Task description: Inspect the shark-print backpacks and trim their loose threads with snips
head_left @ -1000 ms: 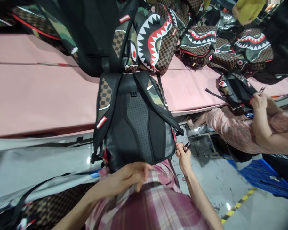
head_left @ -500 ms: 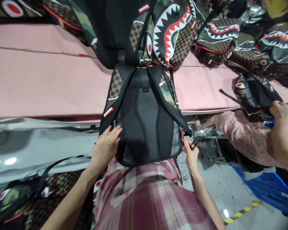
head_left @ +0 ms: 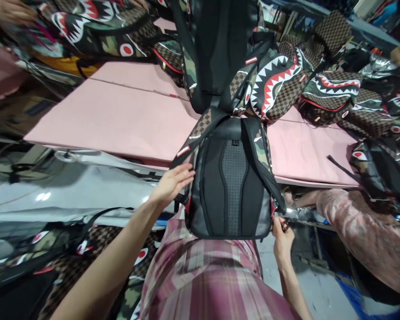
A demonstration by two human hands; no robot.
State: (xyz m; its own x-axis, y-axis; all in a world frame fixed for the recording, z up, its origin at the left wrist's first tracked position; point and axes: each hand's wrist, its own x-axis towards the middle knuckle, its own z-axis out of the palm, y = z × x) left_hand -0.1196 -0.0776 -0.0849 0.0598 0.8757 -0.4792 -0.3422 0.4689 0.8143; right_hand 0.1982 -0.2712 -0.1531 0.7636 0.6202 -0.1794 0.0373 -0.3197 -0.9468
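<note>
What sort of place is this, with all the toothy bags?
Probably a bag workshop or factory. Lots of matching shark-mouth backpacks sit along a long pink table, and someone in pink patterned clothes is beside it with another backpack.

One backpack [head_left: 233, 186] straddles the counter's [head_left: 130, 111] near edge, between the left hand [head_left: 175, 180] and the right hand [head_left: 282, 233]. Right behind it is a larger backpack [head_left: 216, 49]; more backpacks [head_left: 331, 95] sit to the right. Another bag [head_left: 380, 166] lies rightward at the near edge. Checkered luggage [head_left: 103, 235] lies left, before the counter.
</note>
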